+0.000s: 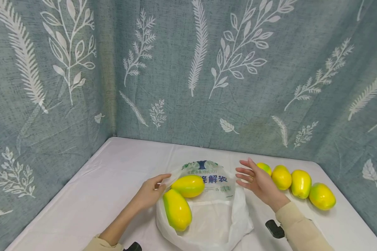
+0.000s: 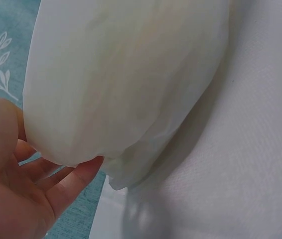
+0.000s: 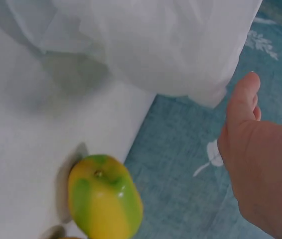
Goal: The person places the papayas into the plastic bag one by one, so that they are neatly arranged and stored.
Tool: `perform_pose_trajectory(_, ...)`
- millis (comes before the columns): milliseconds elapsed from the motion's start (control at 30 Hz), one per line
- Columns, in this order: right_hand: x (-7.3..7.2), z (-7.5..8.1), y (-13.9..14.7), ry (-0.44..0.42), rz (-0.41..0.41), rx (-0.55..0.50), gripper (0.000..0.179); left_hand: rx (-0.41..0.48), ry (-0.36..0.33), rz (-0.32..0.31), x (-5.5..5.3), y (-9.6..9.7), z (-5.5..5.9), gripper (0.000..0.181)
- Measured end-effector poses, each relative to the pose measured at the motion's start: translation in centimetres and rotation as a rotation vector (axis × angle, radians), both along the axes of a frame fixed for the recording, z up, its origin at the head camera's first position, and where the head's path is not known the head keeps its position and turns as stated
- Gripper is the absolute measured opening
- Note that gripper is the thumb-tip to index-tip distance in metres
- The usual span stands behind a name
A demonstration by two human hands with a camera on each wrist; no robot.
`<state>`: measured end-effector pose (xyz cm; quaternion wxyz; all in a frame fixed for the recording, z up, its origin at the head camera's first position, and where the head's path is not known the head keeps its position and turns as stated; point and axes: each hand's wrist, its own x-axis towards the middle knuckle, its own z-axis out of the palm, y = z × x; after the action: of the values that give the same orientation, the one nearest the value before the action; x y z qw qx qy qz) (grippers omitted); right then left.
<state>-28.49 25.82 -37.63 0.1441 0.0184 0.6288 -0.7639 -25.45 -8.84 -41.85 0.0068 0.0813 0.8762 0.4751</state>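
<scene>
A white, thin plastic bag with blue and green print stands on the table, its mouth spread wide. Inside, toward its left side, lie two glossy yellow-green papayas. My left hand pinches the bag's left rim between thumb and fingers; in the left wrist view the bag's side hides part of those fingers. At the right rim, my right hand is held up with its fingers spread and fairly straight, gripping nothing. The right wrist view has its thumb close beside the bag; whether they touch I cannot tell.
Several more yellow-green papayas lie in a slanting row on the right of the table, behind and beside my right forearm. A white cloth covers the table. Blue-green leaf-patterned curtains rise at its back and sides.
</scene>
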Motion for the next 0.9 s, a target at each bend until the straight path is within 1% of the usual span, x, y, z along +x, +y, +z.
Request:
perform_pose_trajectory(100, 0.1, -0.1, 1.2, -0.013, -0.025, -0.049, 0.062, 0.000, -0.001, 0.003, 0.1, 0.0, 0.0, 0.038)
perform_pose_trajectory(233, 0.5, -0.1, 2.8, -0.016, -0.065, -0.054, 0.058, -0.003, 0.000, 0.002, 0.1, -0.1, -0.1, 0.038)
perform_pose_trajectory(467, 0.6, -0.7, 5.2, -0.059, -0.171, 0.030, 0.073, 0.001, 0.018, -0.013, 0.0, -0.2, 0.0, 0.038)
perform_pose_trajectory(600, 0.5, -1.3, 6.3, -0.083, -0.209, 0.080, 0.081, -0.001, 0.017, -0.012, 0.0, -0.2, 0.0, 0.037)
perform_pose_trajectory(667, 0.6, -1.5, 6.8, -0.098, -0.227, 0.108, 0.081, -0.004, 0.017, -0.011, 0.0, -0.2, -0.1, 0.037)
perform_pose_trajectory(767, 0.6, -1.8, 7.4, -0.119, -0.252, 0.133, 0.074, -0.011, 0.029, -0.013, -0.1, -0.3, -0.3, 0.037)
perform_pose_trajectory(800, 0.6, -1.9, 7.5, -0.126, -0.263, 0.144, 0.072, -0.021, 0.047, -0.018, -0.1, -0.3, -0.4, 0.037)
perform_pose_trajectory(900, 0.5, -2.1, 7.8, -0.130, -0.271, 0.188, 0.071, -0.019, 0.058, -0.019, -0.1, -0.2, -0.4, 0.037)
